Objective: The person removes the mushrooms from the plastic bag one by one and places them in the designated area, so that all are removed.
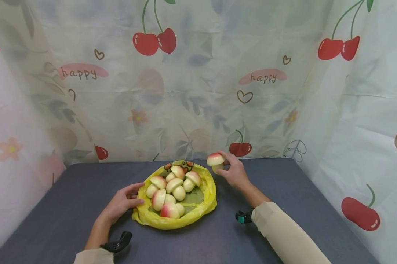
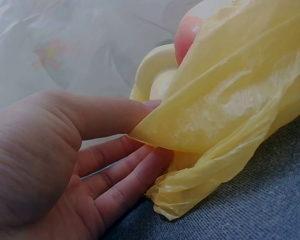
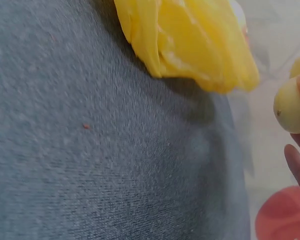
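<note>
My right hand pinches a mushroom, cap up, just right of the yellow bag my left hand pinches.

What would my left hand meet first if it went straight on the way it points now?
The yellow plastic bag: your left hand pinches its rim. Just past that, the leftmost mushroom inside looks next in line, though the gap between is hard to judge.
</note>
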`<act>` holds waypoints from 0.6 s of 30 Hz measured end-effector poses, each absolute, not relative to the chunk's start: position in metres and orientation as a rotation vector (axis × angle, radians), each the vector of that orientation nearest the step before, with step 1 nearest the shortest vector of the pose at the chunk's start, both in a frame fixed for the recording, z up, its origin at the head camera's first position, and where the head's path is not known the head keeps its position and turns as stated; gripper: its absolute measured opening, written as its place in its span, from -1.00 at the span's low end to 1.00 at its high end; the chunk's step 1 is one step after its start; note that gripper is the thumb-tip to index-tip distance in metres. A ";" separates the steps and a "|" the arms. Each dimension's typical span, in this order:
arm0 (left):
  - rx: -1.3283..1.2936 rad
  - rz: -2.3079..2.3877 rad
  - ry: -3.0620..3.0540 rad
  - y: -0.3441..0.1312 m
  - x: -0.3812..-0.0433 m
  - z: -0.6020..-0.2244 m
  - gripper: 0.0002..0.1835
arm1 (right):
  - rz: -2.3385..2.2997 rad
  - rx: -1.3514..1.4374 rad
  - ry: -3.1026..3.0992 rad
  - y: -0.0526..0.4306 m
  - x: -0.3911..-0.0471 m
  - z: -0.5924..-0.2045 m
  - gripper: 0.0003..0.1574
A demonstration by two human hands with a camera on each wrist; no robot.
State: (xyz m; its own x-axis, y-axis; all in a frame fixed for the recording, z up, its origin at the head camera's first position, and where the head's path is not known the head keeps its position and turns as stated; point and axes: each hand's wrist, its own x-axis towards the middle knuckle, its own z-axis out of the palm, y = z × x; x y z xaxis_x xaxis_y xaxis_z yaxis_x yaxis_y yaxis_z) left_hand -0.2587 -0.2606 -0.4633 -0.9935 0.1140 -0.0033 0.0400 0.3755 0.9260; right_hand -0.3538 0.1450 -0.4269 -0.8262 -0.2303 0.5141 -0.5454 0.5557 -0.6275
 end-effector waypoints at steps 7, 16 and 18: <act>0.140 1.711 2.556 -0.261 -0.259 -0.464 -0.27 | 1.106 0.485 -2.533 0.149 -0.365 -0.434 -0.12; 0.129 1.719 2.529 -0.261 -0.258 -0.463 -0.27 | 1.008 0.348 -2.660 0.155 -0.377 -0.442 -0.11; 0.130 1.722 2.527 -0.261 -0.259 -0.463 -0.27 | 0.984 0.322 -2.685 0.156 -0.378 -0.444 -0.11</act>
